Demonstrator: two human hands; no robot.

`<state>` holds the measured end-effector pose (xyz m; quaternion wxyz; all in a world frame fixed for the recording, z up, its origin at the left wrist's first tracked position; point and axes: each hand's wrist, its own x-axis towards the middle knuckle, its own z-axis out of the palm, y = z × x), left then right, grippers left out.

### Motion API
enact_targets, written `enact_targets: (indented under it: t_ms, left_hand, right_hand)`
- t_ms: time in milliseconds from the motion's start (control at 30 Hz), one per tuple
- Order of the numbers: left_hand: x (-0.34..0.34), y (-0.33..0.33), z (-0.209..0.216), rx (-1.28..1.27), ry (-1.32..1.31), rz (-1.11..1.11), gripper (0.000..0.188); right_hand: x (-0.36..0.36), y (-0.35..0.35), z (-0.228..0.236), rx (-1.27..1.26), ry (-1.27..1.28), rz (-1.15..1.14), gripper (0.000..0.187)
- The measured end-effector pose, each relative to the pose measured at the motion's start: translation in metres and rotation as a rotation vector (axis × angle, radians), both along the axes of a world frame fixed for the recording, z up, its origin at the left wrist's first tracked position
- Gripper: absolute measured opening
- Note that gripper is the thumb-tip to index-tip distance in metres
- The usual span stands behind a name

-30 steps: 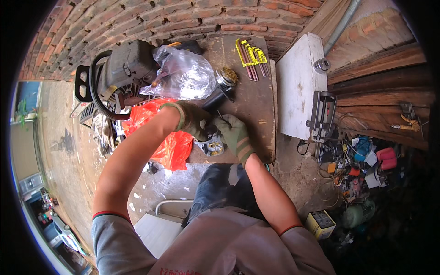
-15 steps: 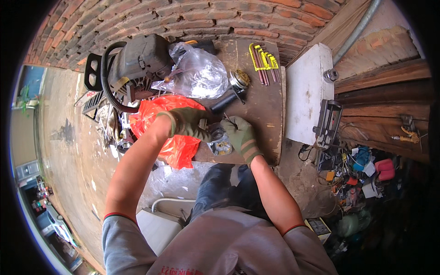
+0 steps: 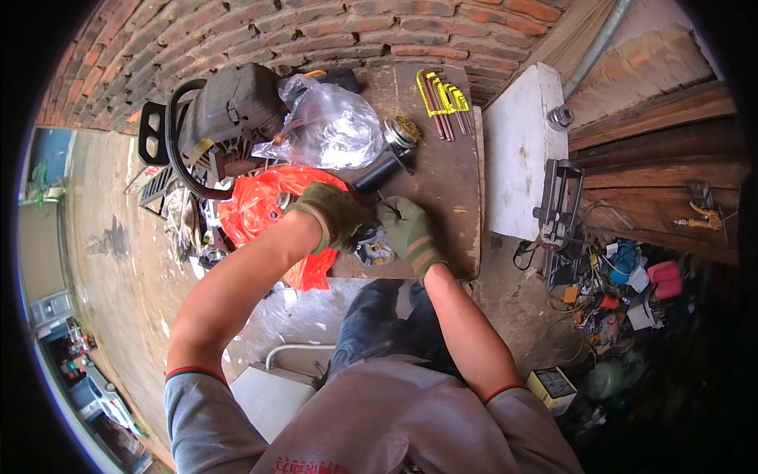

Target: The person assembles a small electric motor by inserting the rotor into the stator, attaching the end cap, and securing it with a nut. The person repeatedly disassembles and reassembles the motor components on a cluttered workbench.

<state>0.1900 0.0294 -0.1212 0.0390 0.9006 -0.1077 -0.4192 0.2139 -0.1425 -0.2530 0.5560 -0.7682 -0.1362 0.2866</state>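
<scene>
- Head view, reading the clock from the pale metal part (image 3: 373,252), twelve pointing to the brick wall (image 3: 316,35). Part is lying near the front edge of the workbench (image 3: 454,178), below and between both hands, partly covered by them.
- Left hand (image 3: 338,217), green-gloved, sitting at ten to eleven o'clock, just beside the part. Fingers are bending downward; cannot tell whether they are grasping anything, undersides being hidden.
- Right hand (image 3: 407,225), green-gloved with tan bands, sitting at two o'clock. Thumb and fingers are pinching a thin dark rod (image 3: 382,197), only a short length showing.
- Twelve o'clock: black-handled tool (image 3: 380,175) lying just beyond the hands, its bristly brush (image 3: 407,129) pointing away toward the wall.
- One o'clock, farther out: hex keys in a yellow holder (image 3: 436,103) are lying on the bench.
- Ten o'clock: red plastic bag (image 3: 246,213) spreading out, left forearm crossing in front.
- Between ten and eleven, farther: dark motor tool (image 3: 245,99) with loop handle standing; clear plastic bag (image 3: 339,134) bunching beside it, toward half past eleven.
- Two o'clock, off the bench: white panel (image 3: 517,150) standing.
</scene>
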Motion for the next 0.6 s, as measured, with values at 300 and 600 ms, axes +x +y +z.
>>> enact_targets:
  t_ms: [300, 600]
  left_hand:
    - [-0.007, 0.002, 0.0, -0.065, -0.019, 0.005, 0.04]
    - [0.0, 0.002, 0.003, -0.042, 0.027, 0.027, 0.05]
  right_hand:
    - [0.003, 0.001, 0.004, -0.044, 0.01, 0.036, 0.027]
    - [0.0, 0.005, 0.01, -0.031, 0.013, 0.007, 0.024]
